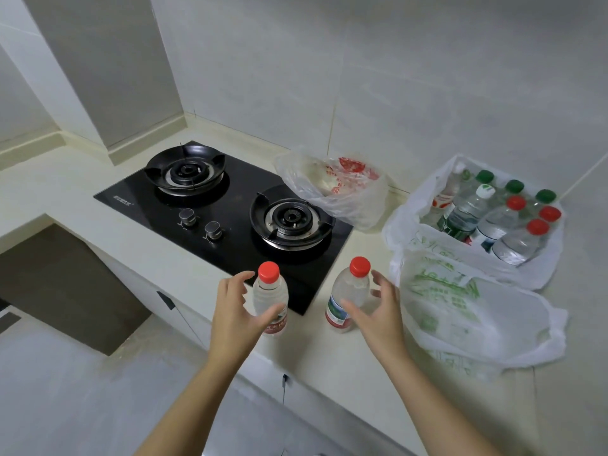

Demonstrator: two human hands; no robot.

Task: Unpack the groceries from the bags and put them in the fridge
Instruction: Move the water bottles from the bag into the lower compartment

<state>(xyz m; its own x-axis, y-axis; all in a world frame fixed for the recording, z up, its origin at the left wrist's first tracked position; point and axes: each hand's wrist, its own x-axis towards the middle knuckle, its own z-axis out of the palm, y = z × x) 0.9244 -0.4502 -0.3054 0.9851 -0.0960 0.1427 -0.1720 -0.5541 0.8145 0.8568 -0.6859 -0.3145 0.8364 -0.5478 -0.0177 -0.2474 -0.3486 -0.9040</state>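
The left clear plastic bottle (271, 294) and the right clear plastic bottle (352, 291) have red caps. The flat glass stove (237, 192) is black. The thin white plastic bag (460, 307) has green print.

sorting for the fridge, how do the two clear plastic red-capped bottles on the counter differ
The left clear red-capped bottle stands at the front corner of the black hob; the right bottle stands beside the white plastic bag. The right bottle's label shows a green-and-blue picture; the left bottle's looks red and white. Both are upright, capped.
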